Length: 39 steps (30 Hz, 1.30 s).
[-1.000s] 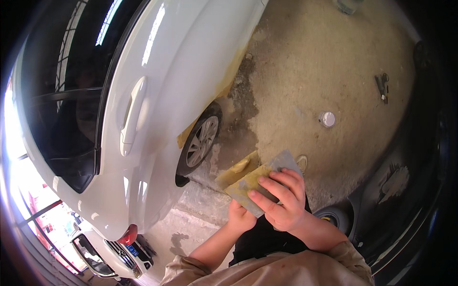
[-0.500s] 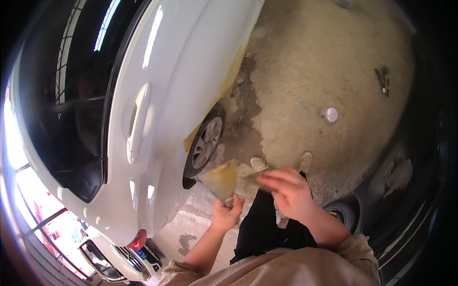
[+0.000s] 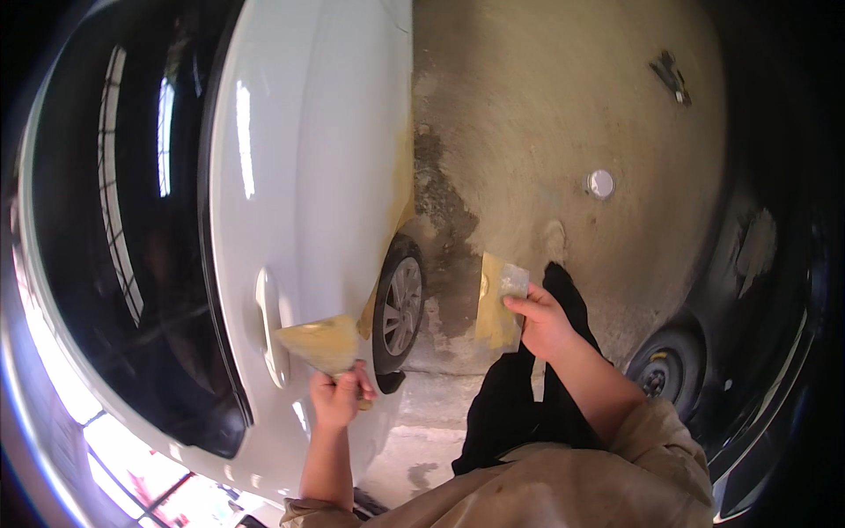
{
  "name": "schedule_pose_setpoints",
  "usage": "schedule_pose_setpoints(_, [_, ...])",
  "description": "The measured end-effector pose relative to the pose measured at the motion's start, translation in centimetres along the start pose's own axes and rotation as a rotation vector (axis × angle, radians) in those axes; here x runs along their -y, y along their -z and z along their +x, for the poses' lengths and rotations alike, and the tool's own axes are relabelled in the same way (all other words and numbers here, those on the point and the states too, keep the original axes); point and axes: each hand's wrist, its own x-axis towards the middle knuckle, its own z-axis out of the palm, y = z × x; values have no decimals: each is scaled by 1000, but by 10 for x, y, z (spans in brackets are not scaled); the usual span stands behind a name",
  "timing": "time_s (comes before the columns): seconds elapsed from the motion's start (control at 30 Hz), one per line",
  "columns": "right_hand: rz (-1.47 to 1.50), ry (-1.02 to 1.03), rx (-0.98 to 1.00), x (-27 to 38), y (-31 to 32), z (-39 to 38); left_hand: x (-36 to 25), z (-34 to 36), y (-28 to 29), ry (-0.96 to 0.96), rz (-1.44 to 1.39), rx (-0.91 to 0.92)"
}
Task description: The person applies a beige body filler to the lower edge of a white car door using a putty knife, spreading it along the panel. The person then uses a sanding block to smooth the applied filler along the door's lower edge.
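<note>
My left hand (image 3: 336, 400) is closed on the handle of a putty knife (image 3: 324, 343), whose wide blade is smeared with yellow filler. The blade is tilted in front of the white car's rear door and wheel; whether it touches the car I cannot tell. Between the thumb and fingers of my right hand (image 3: 547, 324) is a flat rectangular spreader (image 3: 502, 304), coated with yellow filler on its left part and greyish near my thumb. That spreader is held above the ground, apart from the car.
The white car (image 3: 334, 158) stands along the left, with a door handle (image 3: 271, 326), a wheel (image 3: 400, 304) and yellow filler on its lower edge (image 3: 400, 189). A dark car (image 3: 766, 290) lines the right. On the ground are a round white-topped can (image 3: 600, 184) and a dark tool (image 3: 671, 79).
I have stepped forward along the white car. The putty knife has moved left and turned, its blade now pointing left. My right hand has drawn apart from it, with the spreader's face now showing.
</note>
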Motion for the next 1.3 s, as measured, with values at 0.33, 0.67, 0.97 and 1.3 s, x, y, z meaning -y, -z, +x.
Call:
schedule_pose_setpoints(0.33, [-116, 43, -156, 6, 45, 158, -83, 180, 80, -186, 277, -145])
schedule_pose_setpoints(0.67, [-318, 109, -210, 9, 53, 286, -47, 268, 142, -115, 250, -102])
schedule_pose_setpoints(0.97, [-404, 84, -269, -75, 84, 343, -56, 279, 137, -444, 118, 99])
schedule_pose_setpoints(1.3, [-384, 212, -337, -175, 69, 445, -81, 281, 128, -111, -324, 139])
